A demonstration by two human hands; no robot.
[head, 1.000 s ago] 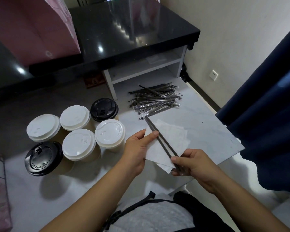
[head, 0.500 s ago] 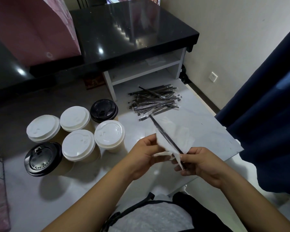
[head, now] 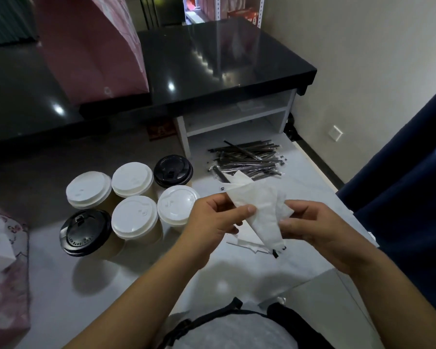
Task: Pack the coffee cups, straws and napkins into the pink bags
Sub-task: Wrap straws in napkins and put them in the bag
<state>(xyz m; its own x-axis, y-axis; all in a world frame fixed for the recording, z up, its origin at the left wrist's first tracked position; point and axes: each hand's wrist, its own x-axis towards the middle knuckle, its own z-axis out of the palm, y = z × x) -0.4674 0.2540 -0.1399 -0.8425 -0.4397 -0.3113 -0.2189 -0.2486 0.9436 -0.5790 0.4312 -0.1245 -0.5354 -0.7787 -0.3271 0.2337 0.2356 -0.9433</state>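
A second ago the napkin (head: 258,212) lay open and flat between the hands with the straws (head: 275,252) bare across it. Now it is folded around them into a narrow cone, and only their dark ends poke out at its lower tip. The left hand (head: 213,220) has shifted from the sheet's edge to pinch the fold with thumb on top, and the right hand (head: 312,226) now grips the wrap's right side.
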